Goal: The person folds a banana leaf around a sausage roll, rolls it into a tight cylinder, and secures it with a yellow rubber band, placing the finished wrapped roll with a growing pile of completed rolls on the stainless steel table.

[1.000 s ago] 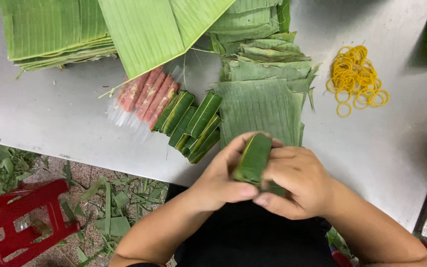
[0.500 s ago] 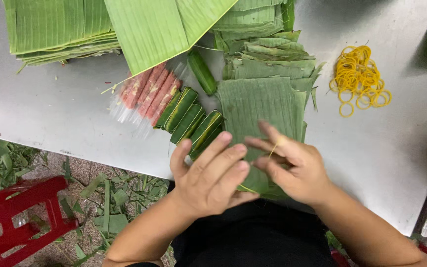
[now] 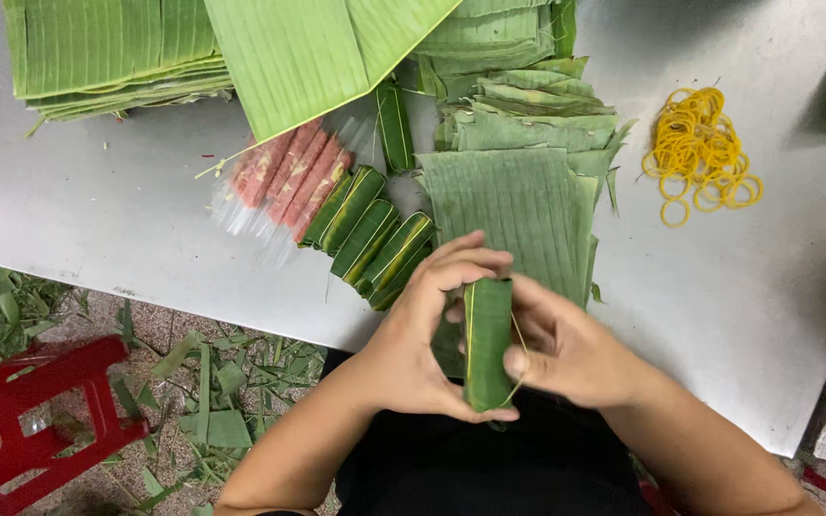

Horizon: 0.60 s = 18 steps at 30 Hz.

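Grey and smooth, the table (image 3: 126,220) fills most of the view, and a person sits at its near edge. Both hands meet just in front of the person's body, at the near side of the flat leaf sheets (image 3: 518,205).

Between the hands is a leaf-wrapped roll (image 3: 488,339). It is green, long and thin, and it stands almost upright. The left hand (image 3: 413,334) curls around the roll's left side, with its fingers bent over the top and its thumb under the bottom end. The right hand (image 3: 571,349) grips the roll from the right side, with its thumb pressed on the front. A thin yellow rubber band (image 3: 520,354) runs along the roll's right edge, by the right thumb.

To the left of the flat leaf sheets lies a small heap of finished green rolls (image 3: 370,234), touching each other. One more green roll (image 3: 395,124) lies apart, a bit farther back. Left of the heap are pink meat sticks in clear wrap (image 3: 289,172). A big leaf (image 3: 308,48) covers their far ends. Far left of the sheets is a tall stack of cut leaves (image 3: 112,48).

To the right of the sheets is a pile of yellow rubber bands (image 3: 705,153). Below the table's near edge, on the left, are a red stool (image 3: 31,411) and leaf scraps (image 3: 212,382) on the floor.
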Motion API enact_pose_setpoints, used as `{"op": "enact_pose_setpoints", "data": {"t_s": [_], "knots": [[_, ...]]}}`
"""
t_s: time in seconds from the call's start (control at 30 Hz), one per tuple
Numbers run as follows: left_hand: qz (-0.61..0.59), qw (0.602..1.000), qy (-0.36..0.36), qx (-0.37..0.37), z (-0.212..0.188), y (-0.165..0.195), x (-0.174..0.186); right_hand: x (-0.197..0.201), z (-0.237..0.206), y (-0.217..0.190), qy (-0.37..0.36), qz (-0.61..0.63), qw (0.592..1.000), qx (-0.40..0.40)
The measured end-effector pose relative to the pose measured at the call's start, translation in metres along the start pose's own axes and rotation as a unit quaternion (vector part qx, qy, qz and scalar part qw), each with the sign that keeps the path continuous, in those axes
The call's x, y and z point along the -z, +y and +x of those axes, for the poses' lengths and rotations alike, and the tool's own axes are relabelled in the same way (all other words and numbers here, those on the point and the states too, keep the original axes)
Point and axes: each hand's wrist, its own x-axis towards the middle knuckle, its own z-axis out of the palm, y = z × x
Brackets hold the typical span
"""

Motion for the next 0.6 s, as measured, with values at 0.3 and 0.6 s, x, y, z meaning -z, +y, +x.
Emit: {"op": "enact_pose_setpoints", "data": {"t_s": [0.3,0.6], "knots": [[0.329,0.942,0.054,-0.02,-0.01,0.025,0.021,-0.003,0.0,-0.014,0.033,-0.366,0.927,-0.07],[0.076,0.996,0.039,-0.036,-0.008,0.0,0.019,-0.012,0.011,-0.006,-0.043,-0.104,0.99,0.082]]}}
